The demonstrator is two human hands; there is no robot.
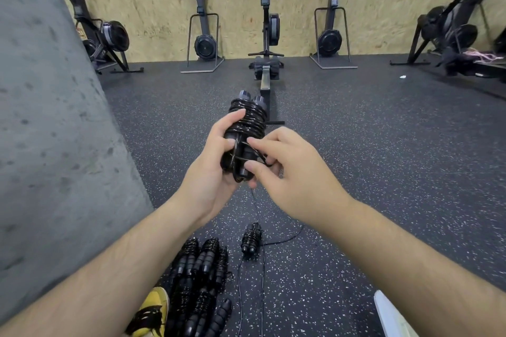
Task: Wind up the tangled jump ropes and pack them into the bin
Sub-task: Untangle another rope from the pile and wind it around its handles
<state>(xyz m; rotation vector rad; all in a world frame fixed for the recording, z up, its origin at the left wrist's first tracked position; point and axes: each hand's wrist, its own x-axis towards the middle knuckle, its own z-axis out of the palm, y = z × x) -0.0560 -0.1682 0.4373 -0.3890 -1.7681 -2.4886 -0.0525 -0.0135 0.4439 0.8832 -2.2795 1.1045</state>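
Note:
My left hand [212, 172] grips a black jump rope [246, 123] whose cord is coiled around its two handles, held upright in front of me. My right hand [290, 169] pinches the loose end of the cord at the lower part of the bundle. A thin strand hangs from the bundle down to the floor. On the floor below lies one wound rope [250, 239] with loose cord trailing from it. A pile of several wound black ropes [200, 282] lies to its left. A white edge [388, 314] at the bottom right may be the bin; I cannot tell.
A grey concrete pillar [49, 145] fills the left side. A rowing machine [267, 68] stands straight ahead on the speckled rubber floor, with other exercise machines [204, 44] along the wooden wall. A yellow shoe [153, 312] shows at the bottom beside the rope pile.

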